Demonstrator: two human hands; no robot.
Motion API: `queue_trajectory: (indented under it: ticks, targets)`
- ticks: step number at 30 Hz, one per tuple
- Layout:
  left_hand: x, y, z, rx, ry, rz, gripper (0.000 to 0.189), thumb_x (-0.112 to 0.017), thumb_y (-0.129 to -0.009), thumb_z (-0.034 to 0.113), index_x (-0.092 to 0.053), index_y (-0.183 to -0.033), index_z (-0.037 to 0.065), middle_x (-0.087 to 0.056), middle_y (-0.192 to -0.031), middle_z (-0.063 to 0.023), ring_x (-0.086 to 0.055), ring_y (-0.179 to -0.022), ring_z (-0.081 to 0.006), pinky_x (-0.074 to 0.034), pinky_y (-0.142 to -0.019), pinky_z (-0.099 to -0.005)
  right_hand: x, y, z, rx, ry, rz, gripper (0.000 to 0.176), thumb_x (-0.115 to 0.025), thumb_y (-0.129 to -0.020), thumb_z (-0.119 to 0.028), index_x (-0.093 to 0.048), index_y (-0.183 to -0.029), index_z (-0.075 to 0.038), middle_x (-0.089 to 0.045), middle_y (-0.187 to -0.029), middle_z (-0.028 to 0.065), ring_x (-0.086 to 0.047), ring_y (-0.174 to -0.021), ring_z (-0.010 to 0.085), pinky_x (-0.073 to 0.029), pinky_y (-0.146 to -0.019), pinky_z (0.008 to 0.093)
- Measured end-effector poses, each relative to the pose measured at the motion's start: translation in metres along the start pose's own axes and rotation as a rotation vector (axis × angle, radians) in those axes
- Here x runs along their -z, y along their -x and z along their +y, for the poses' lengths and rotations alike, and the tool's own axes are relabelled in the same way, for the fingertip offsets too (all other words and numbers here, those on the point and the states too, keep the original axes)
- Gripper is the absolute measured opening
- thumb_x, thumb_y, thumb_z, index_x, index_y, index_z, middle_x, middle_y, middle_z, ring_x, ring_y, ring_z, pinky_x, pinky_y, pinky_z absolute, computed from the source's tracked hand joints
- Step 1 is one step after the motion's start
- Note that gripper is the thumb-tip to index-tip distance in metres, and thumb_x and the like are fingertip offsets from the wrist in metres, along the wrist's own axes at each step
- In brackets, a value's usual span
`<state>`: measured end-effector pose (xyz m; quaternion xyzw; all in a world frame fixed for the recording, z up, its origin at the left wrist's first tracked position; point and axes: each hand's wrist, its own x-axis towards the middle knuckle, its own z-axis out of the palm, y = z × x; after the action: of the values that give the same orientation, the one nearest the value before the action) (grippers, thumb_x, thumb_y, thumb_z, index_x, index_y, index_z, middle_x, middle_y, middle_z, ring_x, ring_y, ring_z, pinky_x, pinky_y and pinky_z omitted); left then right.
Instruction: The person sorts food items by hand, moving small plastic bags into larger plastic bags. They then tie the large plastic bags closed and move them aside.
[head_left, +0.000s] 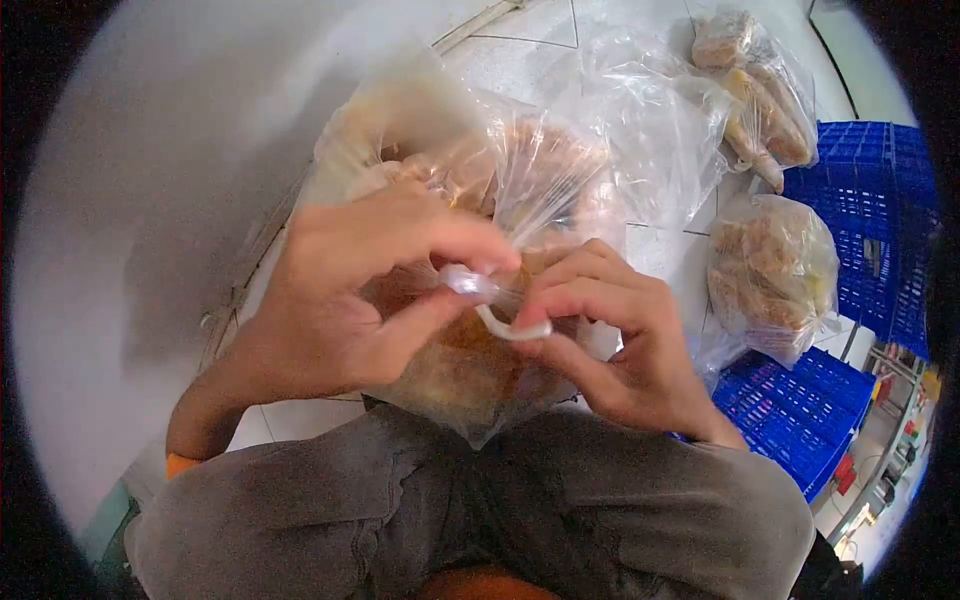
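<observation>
A large clear plastic bag [550, 190], filled with tan and brown food pieces that look like bread, stands on the floor in front of my knees. Its top is gathered into a twisted neck [466, 283]. My left hand [340, 290] pinches this neck between thumb and fingers. A short white tie strip [515, 330] curves below the neck. The strip's right end is between the thumb and fingertips of my right hand [625, 320], close beside the left. The strip's other end runs up to the neck, partly hidden there.
To the right lie a tied bag [772, 270] of similar pieces and another bag [765, 100] with long pieces. Blue plastic crates [865, 220] stand beyond them. Loose clear plastic [650, 120] spreads over the white tiled floor. A pale wall [190, 170] rises at left.
</observation>
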<state>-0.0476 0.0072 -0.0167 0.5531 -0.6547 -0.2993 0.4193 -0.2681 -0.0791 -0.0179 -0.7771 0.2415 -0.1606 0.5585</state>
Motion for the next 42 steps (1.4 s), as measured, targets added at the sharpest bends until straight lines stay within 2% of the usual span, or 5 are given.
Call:
queue_trajectory:
  ticks: [7, 12, 27, 35, 42]
  targets:
    - [0.032, -0.012, 0.040, 0.637, 0.336, -0.226, 0.014, -0.072, -0.082, 0.007, -0.064, -0.094, 0.006, -0.062, -0.081, 0.0011, -0.055, -0.069, -0.0060, -0.041, -0.062, -0.0218, 0.016, -0.014, -0.014, -0.037, -0.184, -0.153, 0.015, -0.078, -0.083, -0.015, -0.068, -0.080, -0.004, -0.061, -0.089, 0.0083, -0.056, -0.081, 0.0154, -0.041, -0.072, 0.0262]
    - [0.061, -0.034, 0.066, 1.184, 1.190, -0.227, 0.023, -0.069, -0.073, 0.004, -0.055, -0.090, 0.010, -0.055, -0.074, -0.0025, -0.046, -0.055, -0.0076, -0.034, -0.048, -0.0248, 0.034, -0.044, -0.063, -0.660, -0.599, -0.361, 0.039, -0.068, -0.091, -0.038, -0.061, -0.071, -0.004, -0.052, -0.070, -0.0022, -0.048, -0.067, 0.0072, -0.032, -0.060, 0.0251]
    - [0.058, 0.009, -0.001, 1.423, 1.300, 0.059, 0.036, -0.075, -0.079, 0.005, -0.040, -0.074, 0.013, -0.046, -0.068, 0.0015, -0.031, -0.044, -0.0030, -0.021, -0.039, -0.0232, 0.055, -0.003, 0.016, -0.836, -0.490, -0.339, 0.033, -0.065, -0.098, -0.023, -0.059, -0.073, -0.002, -0.050, -0.064, -0.0021, -0.044, -0.069, 0.0044, -0.038, -0.059, 0.0293]
    - [0.078, 0.041, -0.010, 0.449, 0.375, -0.015, 0.037, -0.060, -0.097, 0.039, -0.057, -0.098, 0.002, -0.065, -0.115, -0.0293, -0.054, -0.059, -0.0042, -0.046, -0.054, -0.0196, 0.022, -0.036, -0.004, 0.329, 0.489, 0.126, 0.046, -0.079, -0.068, -0.027, -0.069, -0.103, 0.000, -0.065, -0.113, 0.0172, -0.058, -0.114, 0.0361, -0.048, -0.094, 0.0421]
    - [0.020, 0.124, -0.128, 0.762, 0.061, 0.589, 0.051, -0.043, -0.103, 0.040, -0.051, -0.131, -0.003, -0.049, -0.142, -0.0237, -0.060, -0.110, -0.0246, -0.052, -0.089, -0.0329, -0.053, -0.022, 0.031, 0.580, 0.810, 0.317, 0.018, -0.063, -0.079, -0.023, -0.064, -0.084, -0.005, -0.056, -0.094, 0.0053, -0.056, -0.097, 0.0256, -0.045, -0.084, 0.0402]
